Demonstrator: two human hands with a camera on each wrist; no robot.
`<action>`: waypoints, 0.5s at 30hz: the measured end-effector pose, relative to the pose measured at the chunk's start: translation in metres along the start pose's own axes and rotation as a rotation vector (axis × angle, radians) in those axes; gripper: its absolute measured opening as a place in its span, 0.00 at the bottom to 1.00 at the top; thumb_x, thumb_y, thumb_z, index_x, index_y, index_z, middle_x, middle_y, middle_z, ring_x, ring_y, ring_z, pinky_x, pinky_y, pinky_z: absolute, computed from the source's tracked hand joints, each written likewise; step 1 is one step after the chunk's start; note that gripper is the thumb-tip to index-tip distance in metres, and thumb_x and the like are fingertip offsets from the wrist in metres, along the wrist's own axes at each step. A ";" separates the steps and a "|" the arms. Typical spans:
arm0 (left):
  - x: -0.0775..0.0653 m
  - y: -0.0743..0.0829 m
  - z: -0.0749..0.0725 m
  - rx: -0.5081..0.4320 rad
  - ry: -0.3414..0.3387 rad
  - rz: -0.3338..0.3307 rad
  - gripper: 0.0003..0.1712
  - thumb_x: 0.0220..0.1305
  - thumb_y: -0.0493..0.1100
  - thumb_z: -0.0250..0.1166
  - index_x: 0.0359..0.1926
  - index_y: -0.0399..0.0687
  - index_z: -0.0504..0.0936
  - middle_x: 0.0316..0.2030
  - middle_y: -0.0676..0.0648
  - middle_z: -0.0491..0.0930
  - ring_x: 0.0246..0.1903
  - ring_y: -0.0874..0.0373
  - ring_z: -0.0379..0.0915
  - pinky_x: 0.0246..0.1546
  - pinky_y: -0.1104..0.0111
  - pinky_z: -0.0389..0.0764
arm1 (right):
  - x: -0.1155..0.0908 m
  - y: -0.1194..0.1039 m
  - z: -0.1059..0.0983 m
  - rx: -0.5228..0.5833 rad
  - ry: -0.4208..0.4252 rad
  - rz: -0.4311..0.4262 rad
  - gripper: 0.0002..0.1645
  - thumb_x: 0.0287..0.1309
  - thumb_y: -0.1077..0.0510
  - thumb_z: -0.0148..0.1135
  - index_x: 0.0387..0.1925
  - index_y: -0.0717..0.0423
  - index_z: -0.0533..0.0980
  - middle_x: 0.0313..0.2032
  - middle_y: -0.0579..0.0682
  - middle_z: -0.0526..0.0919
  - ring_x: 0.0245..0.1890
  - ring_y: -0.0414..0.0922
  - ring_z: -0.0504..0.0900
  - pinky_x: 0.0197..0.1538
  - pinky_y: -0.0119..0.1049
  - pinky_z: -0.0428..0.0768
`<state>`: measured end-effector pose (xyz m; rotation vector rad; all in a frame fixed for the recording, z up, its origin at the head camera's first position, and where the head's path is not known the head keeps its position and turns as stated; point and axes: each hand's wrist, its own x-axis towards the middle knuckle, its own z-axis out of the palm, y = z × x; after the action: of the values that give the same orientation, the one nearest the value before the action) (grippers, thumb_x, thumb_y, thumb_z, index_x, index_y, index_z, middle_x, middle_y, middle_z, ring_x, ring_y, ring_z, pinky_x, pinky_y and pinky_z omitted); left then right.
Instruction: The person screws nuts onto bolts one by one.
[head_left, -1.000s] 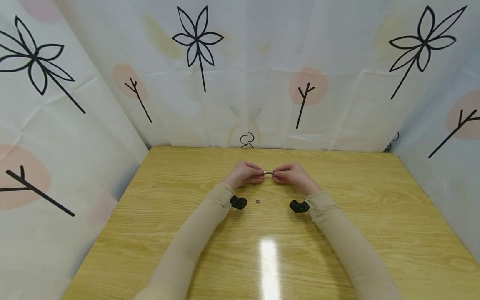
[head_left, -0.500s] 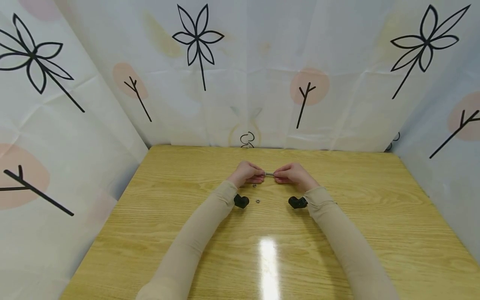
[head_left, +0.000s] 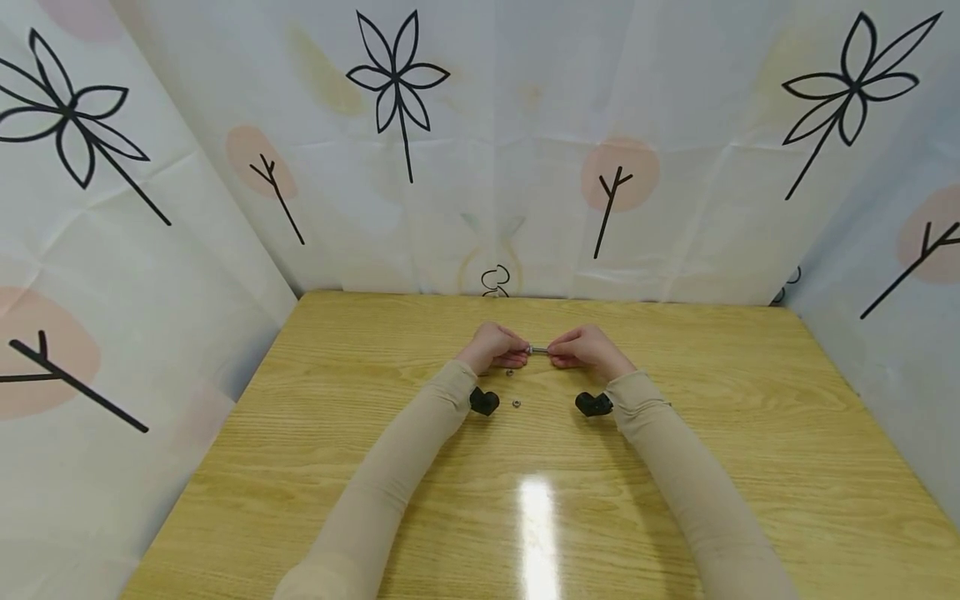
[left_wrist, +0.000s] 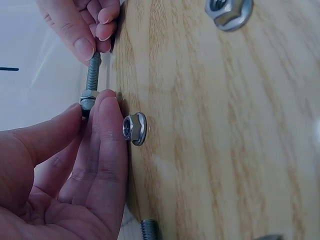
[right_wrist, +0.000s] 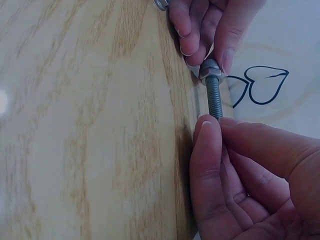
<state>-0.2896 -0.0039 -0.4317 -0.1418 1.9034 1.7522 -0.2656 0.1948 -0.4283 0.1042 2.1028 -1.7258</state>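
Note:
A silver bolt (head_left: 538,350) is held level between both hands near the far side of the table. My left hand (head_left: 495,346) pinches its head end between thumb and fingers. A hex nut (left_wrist: 90,94) sits on the bolt's thread, right beside the head. My right hand (head_left: 588,348) pinches the tip of the thread, which its fingertips hide. Close by the left fingers, a flange nut (left_wrist: 135,128) lies on the table in the left wrist view, and a second flange nut (left_wrist: 230,14) lies farther off.
The threaded end of another bolt (left_wrist: 150,231) shows at the bottom of the left wrist view. Wood-grain table (head_left: 337,467) lies under the hands, with a patterned white curtain (head_left: 525,225) behind it. Black wrist cameras (head_left: 485,402) hang below the wrists.
Both hands and the bolt have come slightly lower in the head view, toward the person. The grip at each end stays the same, and the loose nuts lie where they were.

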 end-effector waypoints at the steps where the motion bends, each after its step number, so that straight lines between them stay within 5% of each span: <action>1: 0.000 0.000 0.000 0.003 0.005 -0.004 0.08 0.62 0.32 0.65 0.40 0.30 0.84 0.30 0.38 0.84 0.26 0.55 0.83 0.33 0.66 0.87 | 0.000 0.000 0.000 -0.002 0.003 0.009 0.17 0.65 0.69 0.56 0.51 0.80 0.72 0.34 0.58 0.84 0.29 0.38 0.83 0.42 0.32 0.85; 15: 0.000 0.000 0.003 0.002 0.053 -0.011 0.07 0.60 0.32 0.67 0.39 0.32 0.84 0.29 0.39 0.84 0.26 0.54 0.84 0.32 0.65 0.87 | 0.001 -0.004 0.005 -0.062 0.067 0.049 0.16 0.63 0.68 0.59 0.49 0.77 0.75 0.31 0.57 0.85 0.27 0.40 0.84 0.40 0.33 0.86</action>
<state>-0.2882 -0.0007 -0.4314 -0.1995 1.9388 1.7554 -0.2661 0.1885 -0.4257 0.1964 2.1810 -1.6492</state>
